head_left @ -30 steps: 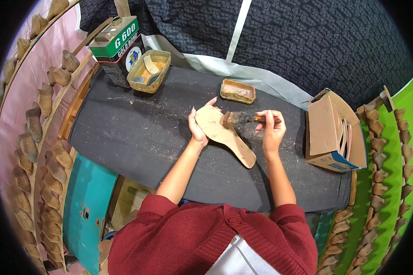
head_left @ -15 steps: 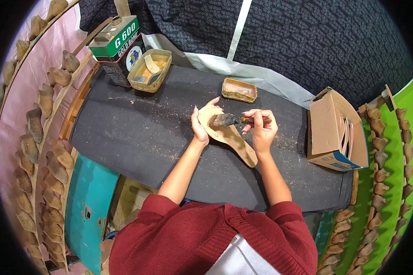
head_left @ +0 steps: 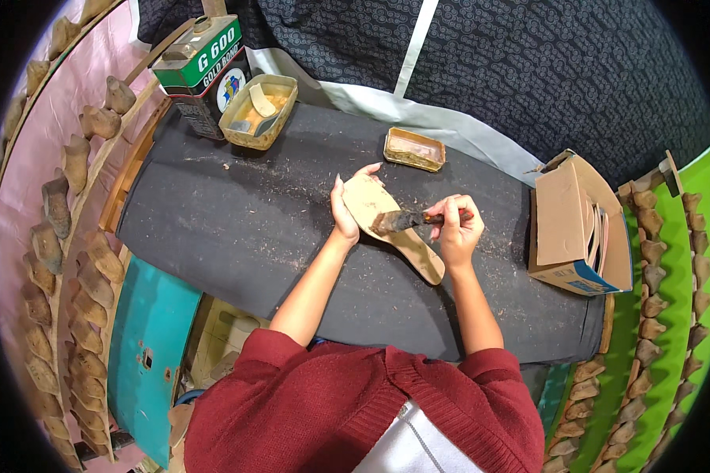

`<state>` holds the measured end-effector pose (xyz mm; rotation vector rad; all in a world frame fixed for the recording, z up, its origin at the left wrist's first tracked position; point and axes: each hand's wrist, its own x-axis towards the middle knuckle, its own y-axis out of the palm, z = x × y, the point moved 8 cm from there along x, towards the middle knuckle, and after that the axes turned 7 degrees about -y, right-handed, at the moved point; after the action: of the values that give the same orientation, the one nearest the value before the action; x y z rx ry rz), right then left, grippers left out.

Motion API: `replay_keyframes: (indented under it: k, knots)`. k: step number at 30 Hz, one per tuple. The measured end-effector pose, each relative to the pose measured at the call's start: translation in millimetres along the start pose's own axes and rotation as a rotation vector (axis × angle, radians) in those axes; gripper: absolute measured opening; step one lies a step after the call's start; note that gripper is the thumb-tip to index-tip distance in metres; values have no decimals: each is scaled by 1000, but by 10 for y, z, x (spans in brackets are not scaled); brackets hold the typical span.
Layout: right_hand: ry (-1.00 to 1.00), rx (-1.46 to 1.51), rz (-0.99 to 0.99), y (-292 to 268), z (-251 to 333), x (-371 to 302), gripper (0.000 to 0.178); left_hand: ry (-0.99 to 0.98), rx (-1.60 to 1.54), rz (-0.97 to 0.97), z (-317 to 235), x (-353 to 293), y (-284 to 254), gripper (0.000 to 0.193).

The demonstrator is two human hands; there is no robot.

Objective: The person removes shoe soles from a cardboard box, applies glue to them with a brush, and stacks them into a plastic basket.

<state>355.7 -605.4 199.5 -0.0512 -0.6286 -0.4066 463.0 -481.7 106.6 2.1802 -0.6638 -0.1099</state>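
My left hand [head_left: 344,214] grips the wide end of a tan shoe insole [head_left: 365,197] by its left edge, the fingertips showing past the far side. The narrow end of the insole slants down to the right over the black-covered table. In my right hand [head_left: 459,229] is a brush [head_left: 402,221] with a dark, crusted body and a reddish handle, held in a pinch between thumb and fingers. Its brown bristles lie against the insole's upper face, near the middle. How far the left thumb reaches around the edge is hard to make out.
At the back left stand a green and black metal can [head_left: 205,75] and a tub [head_left: 284,118] holding cut pieces. A small rectangular tray [head_left: 414,160] sits at the back. An open cardboard box [head_left: 560,221] is at right. Racks of shoe lasts [head_left: 75,162] flank the table.
The brush and my right hand have moved slightly nearer and to the right, so the bristles have slid from the wide end toward the insole's middle. My left hand keeps its grip.
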Motion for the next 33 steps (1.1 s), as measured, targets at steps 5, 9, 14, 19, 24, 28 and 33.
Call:
replay_keyframes:
  k: [5,9,14,19,24,28,33]
  knots:
    - [36,-90,43,-145,-17,10,19,6,27,-7,6,8,-9,70]
    - [43,-152,71,-228,-37,66,19,-2,13,3,-1,5,12,70]
    - [79,-228,48,-265,24,112,19,-5,-7,-36,2,8,-17,71]
    - [23,46,-61,-162,9,104,17,-4,-81,18,9,11,22,71]
    - [31,179,-34,-55,-144,13,19,3,-116,66,4,7,21,72]
    - [7,128,-29,-128,-167,-61,18,6,-116,53,3,2,25,73]
    - [-4,65,17,-340,-120,-183,16,0,-141,56,17,3,0,73]
